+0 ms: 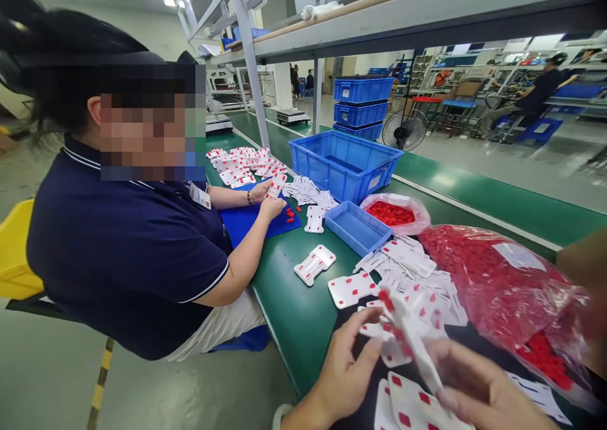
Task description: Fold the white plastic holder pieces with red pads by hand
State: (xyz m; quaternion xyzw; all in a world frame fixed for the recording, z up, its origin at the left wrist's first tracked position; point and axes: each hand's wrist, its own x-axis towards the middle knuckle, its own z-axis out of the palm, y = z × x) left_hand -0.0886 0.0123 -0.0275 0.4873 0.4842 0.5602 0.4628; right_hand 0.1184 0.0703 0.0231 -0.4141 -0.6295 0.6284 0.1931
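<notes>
My left hand (348, 370): fingers pinched on the white plastic card (410, 335), near the table's front edge.
My right hand (484, 395): grasping the same card, blurred.
Card: raised over the white pile (417, 275).
Open room: bare green table (294, 310) to my left; red-parts bag (502, 291) crowds the right.
Writing: none legible.

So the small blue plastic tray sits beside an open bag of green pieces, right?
Not green. In the head view the small blue plastic tray sits beside an open clear bag of red pieces.
</notes>
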